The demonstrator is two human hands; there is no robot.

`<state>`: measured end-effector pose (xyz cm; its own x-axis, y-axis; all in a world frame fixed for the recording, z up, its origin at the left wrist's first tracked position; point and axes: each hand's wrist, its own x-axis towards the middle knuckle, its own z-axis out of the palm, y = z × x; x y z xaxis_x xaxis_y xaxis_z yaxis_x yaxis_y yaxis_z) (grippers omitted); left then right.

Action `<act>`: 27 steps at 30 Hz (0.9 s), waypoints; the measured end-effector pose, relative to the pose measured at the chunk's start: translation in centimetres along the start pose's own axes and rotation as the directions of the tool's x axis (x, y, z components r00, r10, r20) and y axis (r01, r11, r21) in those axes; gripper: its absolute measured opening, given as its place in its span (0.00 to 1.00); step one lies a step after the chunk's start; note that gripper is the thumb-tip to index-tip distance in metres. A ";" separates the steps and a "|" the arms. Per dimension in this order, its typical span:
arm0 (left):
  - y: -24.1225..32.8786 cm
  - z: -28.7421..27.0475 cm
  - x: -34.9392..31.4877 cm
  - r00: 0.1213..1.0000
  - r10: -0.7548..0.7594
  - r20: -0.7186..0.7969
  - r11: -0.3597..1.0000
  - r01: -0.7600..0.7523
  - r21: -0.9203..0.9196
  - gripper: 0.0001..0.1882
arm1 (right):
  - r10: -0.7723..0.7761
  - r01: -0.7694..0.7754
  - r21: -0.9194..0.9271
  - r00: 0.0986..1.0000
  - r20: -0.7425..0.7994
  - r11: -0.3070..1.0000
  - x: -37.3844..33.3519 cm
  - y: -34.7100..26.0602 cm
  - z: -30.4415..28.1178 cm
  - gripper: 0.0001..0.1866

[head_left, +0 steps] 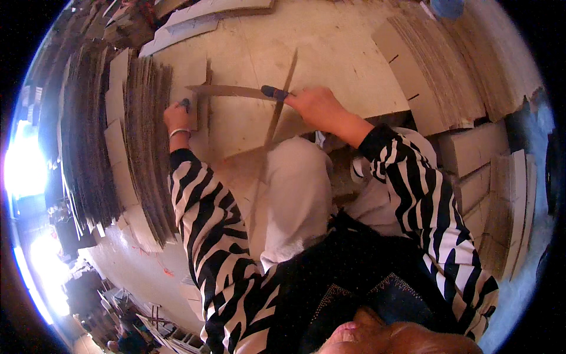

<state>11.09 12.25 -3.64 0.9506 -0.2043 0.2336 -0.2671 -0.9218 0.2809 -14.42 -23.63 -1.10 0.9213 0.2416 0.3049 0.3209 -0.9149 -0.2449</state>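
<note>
Cardboard strip [227,90] seems held by right hand [312,105] over pale board [348,59]

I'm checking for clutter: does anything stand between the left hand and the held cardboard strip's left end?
Nothing visible does: in this view, the left hand is just below that end; the right hand grips the cardboard strip.

Zebra-striped sleeves [212,200], black cuffs [377,140], pale trousers [299,189], light bangle [179,131], dark finger covers [274,92]
</note>
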 end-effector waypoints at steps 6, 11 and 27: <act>-0.7 -3.1 -0.6 0.990 -0.127 -0.059 0.988 0.120 -0.102 0.14 | -0.056 0.058 0.015 0.992 -0.110 0.998 0.4 -0.2 -1.9 0.15; 4.4 -1.0 -2.8 0.960 -0.279 0.023 0.892 0.268 -0.364 0.14 | -0.146 0.143 -0.027 0.970 -0.195 0.989 0.1 0.6 -1.2 0.17; 15.9 1.0 -5.7 0.995 0.079 -0.065 0.969 -0.092 -0.229 0.10 | 0.099 -0.099 0.007 0.989 -0.110 0.995 -1.5 2.5 -1.9 0.25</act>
<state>1.57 -1.53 -1.46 0.9142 -0.2548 0.3153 -0.3827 -0.7989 0.4640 -15.39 -26.85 -0.42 0.9189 0.1126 0.3781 0.2296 -0.9319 -0.2806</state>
